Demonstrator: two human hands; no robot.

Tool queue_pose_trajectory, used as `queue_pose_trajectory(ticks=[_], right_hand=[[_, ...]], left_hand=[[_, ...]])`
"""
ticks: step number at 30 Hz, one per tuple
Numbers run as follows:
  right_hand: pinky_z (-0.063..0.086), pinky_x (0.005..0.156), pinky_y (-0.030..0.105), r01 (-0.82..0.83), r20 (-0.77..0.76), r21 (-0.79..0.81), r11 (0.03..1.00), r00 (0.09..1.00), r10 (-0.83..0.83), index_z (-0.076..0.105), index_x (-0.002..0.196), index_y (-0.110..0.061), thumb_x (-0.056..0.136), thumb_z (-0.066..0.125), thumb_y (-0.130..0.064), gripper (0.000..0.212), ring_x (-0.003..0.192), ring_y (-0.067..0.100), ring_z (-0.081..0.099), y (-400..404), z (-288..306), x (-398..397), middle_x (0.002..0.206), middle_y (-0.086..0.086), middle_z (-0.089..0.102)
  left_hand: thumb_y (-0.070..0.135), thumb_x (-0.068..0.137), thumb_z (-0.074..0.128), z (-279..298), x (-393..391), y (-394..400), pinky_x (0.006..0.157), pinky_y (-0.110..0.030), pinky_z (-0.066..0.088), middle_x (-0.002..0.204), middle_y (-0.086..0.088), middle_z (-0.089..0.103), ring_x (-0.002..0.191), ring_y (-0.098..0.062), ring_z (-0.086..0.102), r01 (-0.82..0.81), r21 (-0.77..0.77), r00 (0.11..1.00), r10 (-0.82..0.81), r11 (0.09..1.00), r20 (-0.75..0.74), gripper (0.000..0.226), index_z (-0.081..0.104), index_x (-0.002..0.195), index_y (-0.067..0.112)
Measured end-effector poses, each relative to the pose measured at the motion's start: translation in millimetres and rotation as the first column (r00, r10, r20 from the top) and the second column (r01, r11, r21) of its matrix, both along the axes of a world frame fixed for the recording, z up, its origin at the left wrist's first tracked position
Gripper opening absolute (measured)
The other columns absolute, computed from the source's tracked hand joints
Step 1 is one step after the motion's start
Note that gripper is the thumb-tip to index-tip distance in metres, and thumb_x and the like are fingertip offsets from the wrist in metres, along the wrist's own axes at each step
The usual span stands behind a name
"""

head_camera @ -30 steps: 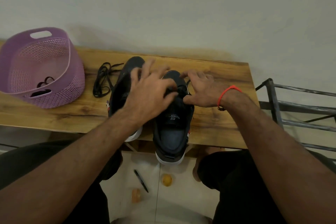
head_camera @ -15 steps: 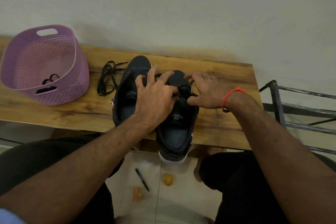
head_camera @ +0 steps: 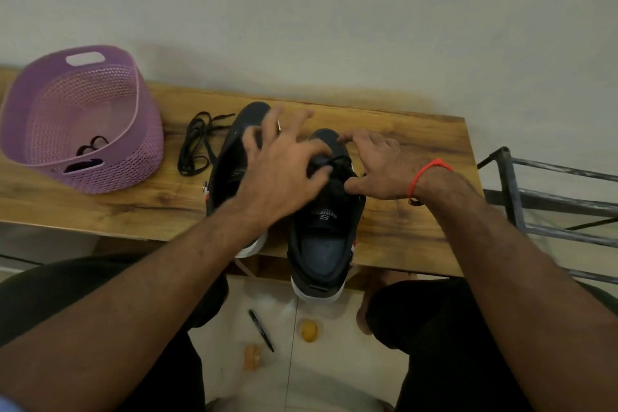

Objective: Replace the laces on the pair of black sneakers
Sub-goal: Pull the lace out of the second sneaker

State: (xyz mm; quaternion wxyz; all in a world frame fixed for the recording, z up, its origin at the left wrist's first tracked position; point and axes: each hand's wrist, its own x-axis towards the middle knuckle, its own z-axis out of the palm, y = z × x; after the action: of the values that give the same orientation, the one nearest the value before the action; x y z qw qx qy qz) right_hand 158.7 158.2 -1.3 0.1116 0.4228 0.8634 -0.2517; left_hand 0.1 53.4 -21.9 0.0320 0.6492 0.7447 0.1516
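Two black fabric sneakers (head_camera: pixel 326 211) lie side by side at the wooden desk's (head_camera: pixel 401 237) near edge, long axes pointing away, with the left hand (head_camera: pixel 284 174) and right hand (head_camera: pixel 378 167) pinching the black lace (head_camera: pixel 329 162) over the right-side sneaker.

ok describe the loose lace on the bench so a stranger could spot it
Start at the long wooden bench by the wall. Between its purple perforated plastic basket and the nearer black sneaker lies a loose black shoelace bundle, tangled and threaded through nothing.
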Motion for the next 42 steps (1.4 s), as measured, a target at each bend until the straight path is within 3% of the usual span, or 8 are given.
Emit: queue_pose_trajectory(ticks=[4,11,20,28,33,37,40,42], right_hand=[[0.032,0.112,0.059,0.006,0.002,-0.014,1.000,1.000,-0.006,0.021,0.146,-0.039,0.083,0.068,-0.040,0.079,0.142,0.033,0.024,0,1,2,0.158,0.002,0.024],[0.032,0.112,0.052,0.002,-0.012,-0.031,1.000,1.000,-0.003,0.020,0.149,-0.036,0.085,0.068,-0.037,0.080,0.142,0.034,0.022,0,1,0,0.158,0.003,0.023],[0.032,0.112,0.052,0.010,-0.019,-0.042,0.999,1.000,-0.010,0.021,0.148,-0.036,0.085,0.070,-0.035,0.079,0.141,0.033,0.023,1,2,2,0.156,0.004,0.025],[0.034,0.111,0.052,-0.009,-0.004,-0.009,1.000,1.000,0.009,0.019,0.149,-0.035,0.085,0.068,-0.038,0.081,0.142,0.034,0.023,-1,2,2,0.157,0.005,0.025],[0.034,0.110,0.057,-0.005,0.005,-0.005,1.000,1.000,0.005,0.019,0.148,-0.037,0.085,0.068,-0.039,0.080,0.142,0.034,0.024,-1,3,2,0.157,0.004,0.025],[0.033,0.111,0.058,-0.002,0.002,-0.007,1.000,1.000,0.002,0.019,0.147,-0.038,0.084,0.069,-0.038,0.080,0.142,0.034,0.024,0,3,3,0.158,0.003,0.024],[0.034,0.111,0.056,-0.003,-0.007,-0.015,1.000,1.000,0.003,0.019,0.148,-0.037,0.084,0.070,-0.037,0.081,0.142,0.033,0.023,0,3,2,0.158,0.003,0.023],[0.033,0.111,0.058,-0.004,-0.004,-0.007,1.000,1.000,0.004,0.019,0.147,-0.038,0.083,0.070,-0.038,0.082,0.142,0.033,0.023,0,2,1,0.158,0.003,0.023]], left_hand=[[0.045,0.096,0.060,-19,20,-9,0.115,-0.068,0.015,0.170,-0.003,0.008,0.153,-0.041,-0.002,0.024,-0.090,0.994,-0.034,0.996,-0.107,0.039,0.061,0.134,0.036],[0.041,0.092,0.066,-20,21,-11,0.106,-0.067,0.024,0.162,-0.003,0.034,0.150,-0.044,0.017,-0.004,-0.020,0.985,0.001,1.000,-0.170,0.021,0.075,0.109,0.035],[0.043,0.089,0.064,3,-34,3,0.112,-0.062,0.019,0.156,0.009,0.041,0.148,-0.033,0.020,-0.308,0.001,0.950,0.308,0.951,0.042,0.019,0.076,0.103,0.038],[0.055,0.092,0.062,-16,14,-3,0.116,-0.067,0.012,0.167,0.002,0.018,0.152,-0.038,0.002,-0.034,-0.092,0.999,0.032,0.995,-0.024,0.036,0.065,0.126,0.046],[0.054,0.091,0.064,-13,8,-1,0.114,-0.066,0.016,0.164,0.005,0.027,0.152,-0.036,0.007,-0.061,-0.077,0.997,0.057,0.995,-0.053,0.024,0.072,0.112,0.045],[0.052,0.089,0.067,6,-34,5,0.112,-0.062,0.019,0.157,0.008,0.041,0.149,-0.034,0.019,-0.278,0.030,0.959,0.279,0.960,-0.042,0.020,0.077,0.103,0.040],[0.046,0.091,0.066,6,-51,4,0.114,-0.066,0.018,0.158,0.004,0.040,0.151,-0.035,0.016,-0.326,0.081,0.943,0.330,0.942,-0.039,0.024,0.075,0.111,0.037],[0.047,0.091,0.065,3,-39,4,0.116,-0.068,0.013,0.162,-0.001,0.031,0.153,-0.036,0.009,-0.228,0.082,0.972,0.231,0.970,-0.028,0.035,0.068,0.125,0.037]])
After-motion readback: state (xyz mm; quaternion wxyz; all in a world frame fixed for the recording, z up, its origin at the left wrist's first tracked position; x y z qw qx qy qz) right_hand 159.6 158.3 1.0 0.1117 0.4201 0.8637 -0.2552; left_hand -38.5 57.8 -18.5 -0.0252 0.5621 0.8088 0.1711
